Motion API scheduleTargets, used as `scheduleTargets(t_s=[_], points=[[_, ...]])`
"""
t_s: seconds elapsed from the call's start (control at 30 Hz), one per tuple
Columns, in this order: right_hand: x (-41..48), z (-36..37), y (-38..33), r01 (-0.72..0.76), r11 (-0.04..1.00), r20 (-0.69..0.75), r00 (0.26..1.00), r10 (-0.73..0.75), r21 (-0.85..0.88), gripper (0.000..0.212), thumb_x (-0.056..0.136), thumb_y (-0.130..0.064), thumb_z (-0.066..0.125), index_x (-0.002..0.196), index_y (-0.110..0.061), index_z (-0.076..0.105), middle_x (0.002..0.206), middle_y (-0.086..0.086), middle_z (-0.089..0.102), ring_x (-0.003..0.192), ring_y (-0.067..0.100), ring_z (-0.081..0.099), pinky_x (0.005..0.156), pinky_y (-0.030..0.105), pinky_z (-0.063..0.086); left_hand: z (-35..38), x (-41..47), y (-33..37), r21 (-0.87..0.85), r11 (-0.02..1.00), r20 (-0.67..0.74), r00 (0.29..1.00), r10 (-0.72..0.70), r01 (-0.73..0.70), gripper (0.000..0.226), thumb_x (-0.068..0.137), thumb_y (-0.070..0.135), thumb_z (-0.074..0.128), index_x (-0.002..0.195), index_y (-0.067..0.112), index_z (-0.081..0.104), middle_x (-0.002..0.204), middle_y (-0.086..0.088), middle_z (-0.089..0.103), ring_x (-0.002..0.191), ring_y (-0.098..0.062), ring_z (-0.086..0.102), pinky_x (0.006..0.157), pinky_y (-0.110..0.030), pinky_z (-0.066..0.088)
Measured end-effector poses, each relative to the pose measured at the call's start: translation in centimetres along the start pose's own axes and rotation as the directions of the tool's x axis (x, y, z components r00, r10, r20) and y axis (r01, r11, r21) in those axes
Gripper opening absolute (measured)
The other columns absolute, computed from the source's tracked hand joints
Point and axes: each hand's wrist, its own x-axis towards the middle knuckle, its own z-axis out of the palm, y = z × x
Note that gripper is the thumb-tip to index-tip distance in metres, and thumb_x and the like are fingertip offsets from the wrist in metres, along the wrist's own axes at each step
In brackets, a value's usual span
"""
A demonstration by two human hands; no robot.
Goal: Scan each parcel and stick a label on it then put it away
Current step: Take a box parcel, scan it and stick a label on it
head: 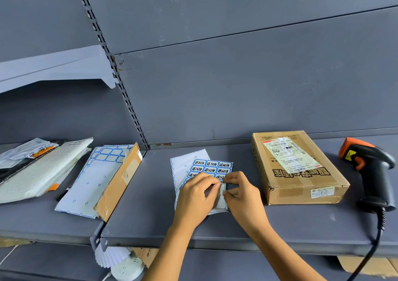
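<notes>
Head view. Centre of frame: a sheet of labels [212, 167], blue-bordered rectangular stickers each handwritten "退回件" in black, lies on the grey metal shelf [150, 216] over a white backing sheet [185, 162]. The left hand [195, 196] holds the sheet's lower part with curled fingers; the right hand [241, 192] pinches a sticker's edge between thumb and forefinger. Right of the hands: a flat brown cardboard parcel [301, 177], taped, bearing a white shipping label [290, 155] with barcodes and inverted black printed characters; the small print is unreadable. Far right: a black-and-orange handheld scanner [370, 173] with a yellow tag and coiled cable. Left: a second sheet [92, 183] of blank blue-bordered stickers lies on a cardboard box [120, 183], beside a white textured mailer [41, 173].
</notes>
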Motion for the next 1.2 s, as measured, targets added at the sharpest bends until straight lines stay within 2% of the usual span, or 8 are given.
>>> scheduleTargets(t_s=[0.33,0.4,0.5,0.73,0.87,1.03,1.13,1.2], points=[[-0.16,0.00,-0.17,-0.011,1.000,-0.008,1.000,0.011,-0.012,0.034,0.083,0.007,0.055,0.099,-0.022,0.050,0.102,-0.009,0.062,0.077,0.010,0.066,0.059,0.004,0.041,-0.12,0.05,0.13,-0.044,0.998,-0.032,0.999,-0.039,0.038,0.018,0.087,0.029,0.054,0.078,0.017,0.064,0.079,0.007,0.062,0.071,-0.010,0.058,0.060,-0.030,0.049],[-0.17,0.02,-0.16,-0.011,1.000,-0.007,1.000,0.011,-0.015,0.035,0.083,0.008,0.054,0.099,-0.023,0.050,0.102,-0.008,0.062,0.078,0.011,0.066,0.059,0.004,0.041,-0.17,0.09,0.05,-0.056,0.997,-0.051,0.997,-0.055,0.052,0.010,0.088,0.025,0.059,0.078,0.022,0.061,0.080,0.009,0.062,0.072,-0.007,0.058,0.063,-0.029,0.050],[-0.19,0.02,-0.17,-0.012,1.000,-0.004,1.000,0.012,-0.015,0.034,0.083,0.008,0.054,0.100,-0.022,0.050,0.104,-0.007,0.062,0.078,0.010,0.065,0.059,0.005,0.042,-0.28,0.12,-0.10,-0.080,0.994,-0.074,0.994,-0.082,0.076,0.014,0.086,0.016,0.065,0.080,0.026,0.058,0.083,0.010,0.064,0.077,-0.005,0.061,0.066,-0.027,0.052],[-0.21,0.08,-0.10,-0.011,0.999,-0.006,1.000,0.011,-0.032,0.030,0.084,0.006,0.053,0.099,-0.020,0.050,0.105,-0.007,0.062,0.074,0.009,0.066,0.058,0.007,0.043,-0.28,0.19,-0.21,-0.151,0.982,-0.120,0.984,-0.130,0.111,0.009,0.084,0.010,0.069,0.077,0.014,0.064,0.079,0.012,0.063,0.073,-0.003,0.059,0.064,-0.017,0.048],[-0.18,0.14,0.00,-0.009,0.999,-0.006,1.000,0.009,-0.049,0.030,0.084,0.005,0.053,0.098,-0.021,0.050,0.104,-0.010,0.061,0.076,0.010,0.066,0.059,0.008,0.045,-0.26,0.22,-0.23,-0.162,0.978,-0.128,0.980,-0.154,0.133,0.008,0.083,0.016,0.063,0.077,0.011,0.064,0.080,0.015,0.061,0.072,-0.001,0.057,0.064,-0.010,0.044],[-0.14,0.24,0.03,-0.009,0.998,-0.009,1.000,0.008,-0.056,0.030,0.084,0.005,0.053,0.098,-0.021,0.051,0.104,-0.009,0.061,0.076,0.009,0.065,0.060,0.008,0.045,-0.32,0.19,-0.29,-0.174,0.975,-0.117,0.980,-0.159,0.138,0.014,0.085,0.022,0.061,0.079,0.011,0.063,0.081,0.017,0.061,0.072,-0.002,0.057,0.062,-0.012,0.045],[-0.12,0.25,0.02,-0.008,0.999,-0.009,1.000,0.007,-0.052,0.030,0.084,0.005,0.053,0.098,-0.021,0.051,0.104,-0.009,0.061,0.072,0.010,0.064,0.060,0.010,0.046,-0.48,0.28,-0.03,-0.185,0.972,-0.123,0.978,-0.166,0.142,0.020,0.085,0.037,0.052,0.077,0.020,0.058,0.075,0.016,0.060,0.067,-0.005,0.055,0.058,-0.011,0.042],[-0.15,0.22,-0.02,-0.012,0.999,-0.007,1.000,0.011,-0.045,0.030,0.084,0.006,0.052,0.097,-0.021,0.051,0.102,-0.011,0.060,0.070,0.008,0.064,0.059,0.009,0.045,-0.53,0.33,0.09,-0.170,0.976,-0.109,0.982,-0.154,0.134,0.015,0.086,0.038,0.048,0.080,0.024,0.052,0.080,0.012,0.060,0.067,-0.008,0.054,0.058,-0.014,0.043]])
